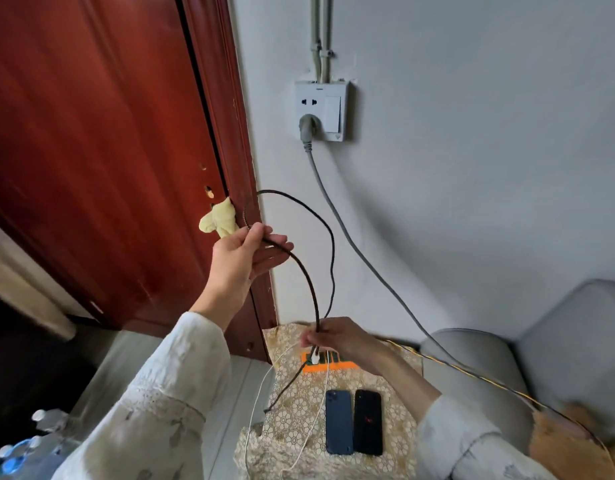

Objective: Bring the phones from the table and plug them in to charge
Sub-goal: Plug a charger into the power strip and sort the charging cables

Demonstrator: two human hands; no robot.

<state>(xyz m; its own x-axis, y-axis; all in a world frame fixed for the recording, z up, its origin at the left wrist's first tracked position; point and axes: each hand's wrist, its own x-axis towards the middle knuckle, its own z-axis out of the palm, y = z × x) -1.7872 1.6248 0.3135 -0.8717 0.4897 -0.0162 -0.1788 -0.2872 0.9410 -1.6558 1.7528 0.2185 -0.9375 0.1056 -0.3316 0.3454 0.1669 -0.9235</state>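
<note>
1. Door (91, 133), dark red wood, fills upper left; pale yellow cloth wad (218, 218) stuffed at its edge beside the frame.
2. Wall (472, 133), grey-white, carries a white socket plate with a switch (320, 110); a grey plug sits in its lower outlet and a grey cable (354, 244) runs down to the right.
3. Sofa (559, 341), grey upholstered, lower right, near the desk.
4. Desk (299, 438), small, covered with beige floral lace cloth, stands below the socket, next to the door frame.
5. Left hand (240, 258), raised near the door frame, grip loosely closed with thumb and fingers round a black braided charging cable (313, 292), which loops above the hand and drops to the right hand.
6. Right hand (337, 337), low over the desk, grip pinching the lower end of the black cable just above an orange power strip (328, 361); a white plug sits in the strip.
7. Dark blue phone (339, 421) and black phone (367, 421) lie face down side by side on the desk, touching or nearly so, near edge; no cable visibly in either.
8. Thin white cable (256, 403) trails from the strip off the desk's left edge.
9. Clear plastic bottles with white caps (32, 441) at bottom left, blurred.
</note>
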